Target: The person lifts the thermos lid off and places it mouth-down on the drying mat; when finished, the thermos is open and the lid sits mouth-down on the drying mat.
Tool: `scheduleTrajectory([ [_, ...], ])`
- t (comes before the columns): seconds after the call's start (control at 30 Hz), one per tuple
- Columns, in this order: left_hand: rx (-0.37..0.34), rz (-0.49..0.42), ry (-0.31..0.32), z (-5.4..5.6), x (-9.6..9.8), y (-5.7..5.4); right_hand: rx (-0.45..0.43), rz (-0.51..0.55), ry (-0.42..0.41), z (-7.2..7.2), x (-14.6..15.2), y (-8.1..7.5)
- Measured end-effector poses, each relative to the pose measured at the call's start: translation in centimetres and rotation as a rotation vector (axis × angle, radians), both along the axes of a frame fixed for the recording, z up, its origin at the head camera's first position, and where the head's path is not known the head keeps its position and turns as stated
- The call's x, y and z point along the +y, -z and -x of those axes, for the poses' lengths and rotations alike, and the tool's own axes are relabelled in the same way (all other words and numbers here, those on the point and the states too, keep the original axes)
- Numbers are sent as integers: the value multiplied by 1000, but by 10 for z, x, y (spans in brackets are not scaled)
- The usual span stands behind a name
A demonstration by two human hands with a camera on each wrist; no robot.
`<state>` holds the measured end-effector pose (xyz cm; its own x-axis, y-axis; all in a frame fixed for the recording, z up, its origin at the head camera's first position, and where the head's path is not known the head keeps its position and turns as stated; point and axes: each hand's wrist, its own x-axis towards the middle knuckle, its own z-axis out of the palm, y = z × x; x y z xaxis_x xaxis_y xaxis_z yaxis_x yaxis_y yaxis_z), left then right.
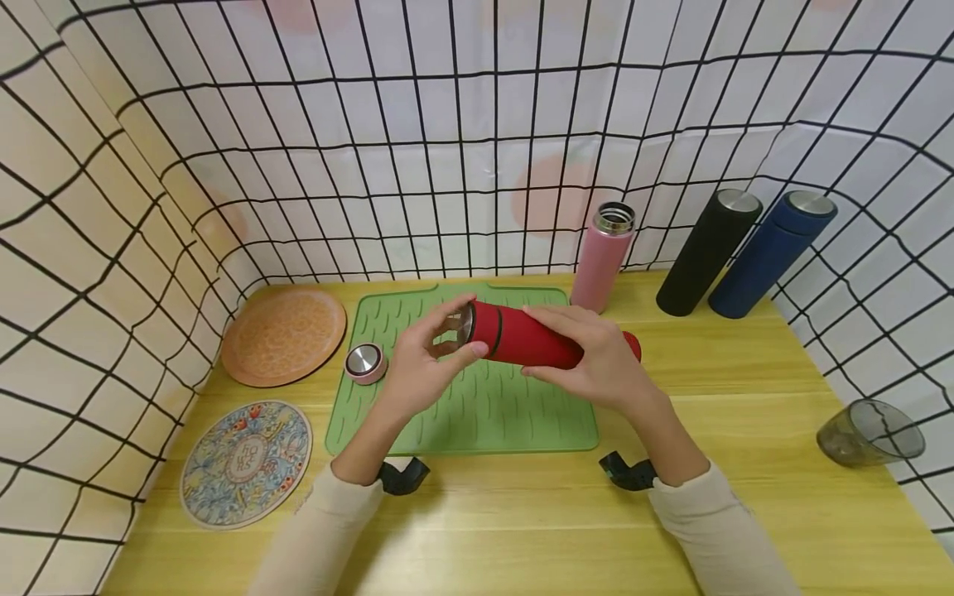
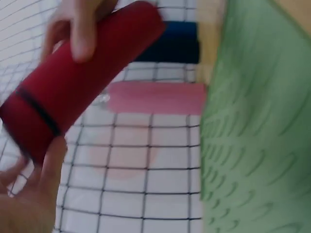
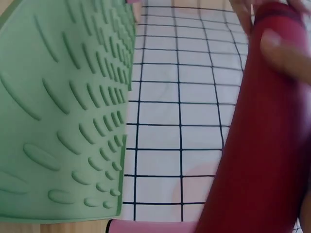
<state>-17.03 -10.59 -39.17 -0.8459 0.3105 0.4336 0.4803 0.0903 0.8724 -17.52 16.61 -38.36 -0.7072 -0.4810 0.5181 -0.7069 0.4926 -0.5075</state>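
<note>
Both hands hold a red thermos bottle [image 1: 529, 335] sideways above the green ridged mat [image 1: 507, 414]. My left hand [image 1: 428, 356] grips the silver-topped cap end, thumb on the red side just short of the black ring. Around the body, nearer the base, curls my right hand [image 1: 596, 352]. In the left wrist view the red bottle [image 2: 82, 73] slants across, its black band near the left hand's thumb. Left of that hand, a pink lid [image 1: 365, 362] with a silver top lies on the mat. Behind the mat stands a lidless pink bottle [image 1: 604, 257].
A black bottle [image 1: 708, 252] and a blue bottle [image 1: 771, 255] stand at the back right. The grey glass [image 1: 870, 432] is near the right edge. On the left lie an orange round mat [image 1: 283, 335] and a patterned round mat [image 1: 246, 463]. Black grid panels [image 1: 417, 165] enclose the table.
</note>
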Motion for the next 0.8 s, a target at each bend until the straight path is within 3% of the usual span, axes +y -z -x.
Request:
scheduleTrajectory([
  [0.07,-48,9,-75,0,2,2,55,-28,39,-1,-2,0],
  [0.1,-58,17,-77,1,2,3,67,-37,50,-1,-3,0],
  [0.17,-39,15,16,2,-2,1,47,-26,37,-1,-2,0],
  [0.3,30,9,293,3,-13,-5,-42,18,-17,-1,2,-1],
  [0.33,35,2,338,3,-15,-6,-58,27,-31,-1,4,-1],
  [0.4,19,-11,373,3,-18,-7,-72,35,-49,-1,5,-2],
  [0.47,-19,-19,325,3,-19,-8,-74,34,-55,-2,5,-2],
  [0.63,-108,11,95,2,-15,-7,-66,21,-38,-2,3,-2],
  [0.7,-103,21,94,2,-14,-6,-67,18,-29,-3,2,-2],
  [0.8,-39,22,212,3,-15,-7,-67,18,-27,-2,3,-3],
])
